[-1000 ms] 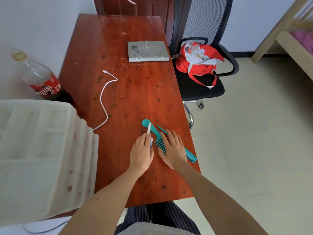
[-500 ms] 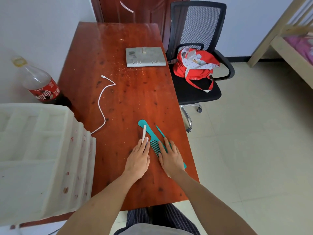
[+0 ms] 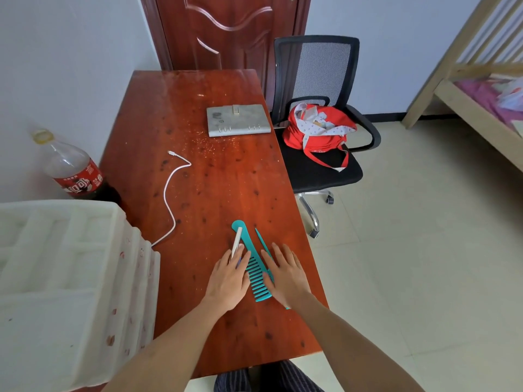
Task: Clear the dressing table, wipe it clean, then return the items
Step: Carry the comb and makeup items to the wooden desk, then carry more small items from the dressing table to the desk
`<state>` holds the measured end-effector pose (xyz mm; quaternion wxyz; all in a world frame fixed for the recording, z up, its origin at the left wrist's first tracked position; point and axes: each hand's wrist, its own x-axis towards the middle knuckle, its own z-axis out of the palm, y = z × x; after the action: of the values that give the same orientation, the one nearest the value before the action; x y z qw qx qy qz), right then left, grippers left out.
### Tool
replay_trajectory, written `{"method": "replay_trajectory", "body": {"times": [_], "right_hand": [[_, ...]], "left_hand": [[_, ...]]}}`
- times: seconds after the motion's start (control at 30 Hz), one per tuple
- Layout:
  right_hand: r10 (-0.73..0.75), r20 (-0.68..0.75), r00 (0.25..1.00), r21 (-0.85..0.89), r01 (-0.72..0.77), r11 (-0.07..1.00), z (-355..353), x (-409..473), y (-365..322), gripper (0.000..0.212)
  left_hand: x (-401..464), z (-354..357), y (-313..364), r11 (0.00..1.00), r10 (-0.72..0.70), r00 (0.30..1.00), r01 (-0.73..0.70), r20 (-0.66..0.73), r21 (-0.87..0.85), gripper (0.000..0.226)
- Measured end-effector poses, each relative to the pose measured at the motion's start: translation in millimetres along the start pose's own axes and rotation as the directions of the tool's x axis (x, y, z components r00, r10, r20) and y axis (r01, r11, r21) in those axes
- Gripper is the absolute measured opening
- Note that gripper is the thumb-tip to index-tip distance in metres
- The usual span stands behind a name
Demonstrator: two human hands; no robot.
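Note:
A wide-toothed teal comb (image 3: pixel 256 274) lies on the red-brown wooden table (image 3: pixel 203 193) near its front right corner. A thin teal tail comb (image 3: pixel 262 241) lies just right of it, mostly under my right hand (image 3: pixel 285 274), which rests flat with straight fingers. My left hand (image 3: pixel 227 280) lies flat left of the wide comb, fingertips on a small white stick (image 3: pixel 236 244) that crosses the comb's handle. A white charging cable (image 3: pixel 169 193) curls across the table's left side. A grey binder (image 3: pixel 237 120) sits at the far right edge.
A white foam block (image 3: pixel 65 278) covers the table's near left. A cola bottle (image 3: pixel 73 168) stands behind it by the wall. A black office chair (image 3: pixel 319 165) holding a red bag (image 3: pixel 317 131) stands right of the table. Crumbs speckle the tabletop near the binder.
My head has tilted up, so the door and chair back show more. Both hands have slid a little toward me along the combs and stay flat.

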<state>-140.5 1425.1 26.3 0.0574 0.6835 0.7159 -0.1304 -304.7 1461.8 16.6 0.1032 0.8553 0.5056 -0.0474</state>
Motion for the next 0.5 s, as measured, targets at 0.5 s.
{"method": "replay_trajectory", "body": {"times": [0.5], "right_hand": [[-0.022, -0.070, 0.997, -0.043, 0.019, 0.999, -38, 24, 10, 0.054]], "left_hand": [[-3, -15, -6, 0.997, 0.005, 0.999, -0.007, -0.033, -0.083, 0.057]]}}
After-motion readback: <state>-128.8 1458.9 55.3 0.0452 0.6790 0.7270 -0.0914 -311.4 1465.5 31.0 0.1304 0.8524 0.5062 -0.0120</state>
